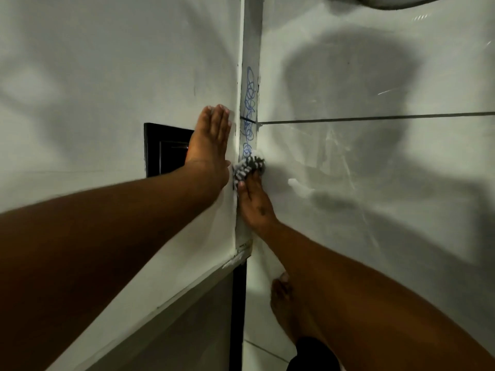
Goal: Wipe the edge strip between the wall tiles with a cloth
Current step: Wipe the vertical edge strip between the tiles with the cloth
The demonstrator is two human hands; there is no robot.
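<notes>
A pale vertical edge strip [250,49] runs down the wall corner between the tiles, with blue pen scribble [249,111] along its middle. My right hand [254,202] presses a grey-and-white striped cloth [247,167] against the strip, just below the scribble. My left hand [211,140] lies flat with fingers together on the left wall, right beside the strip and holding nothing.
A black-framed recess [160,148] sits in the left wall behind my left hand. The right wall tiles [375,76] are glossy, with a horizontal grout line [375,118]. A bare foot [284,303] stands on the floor tiles below. A dark vertical gap [238,317] opens under the strip.
</notes>
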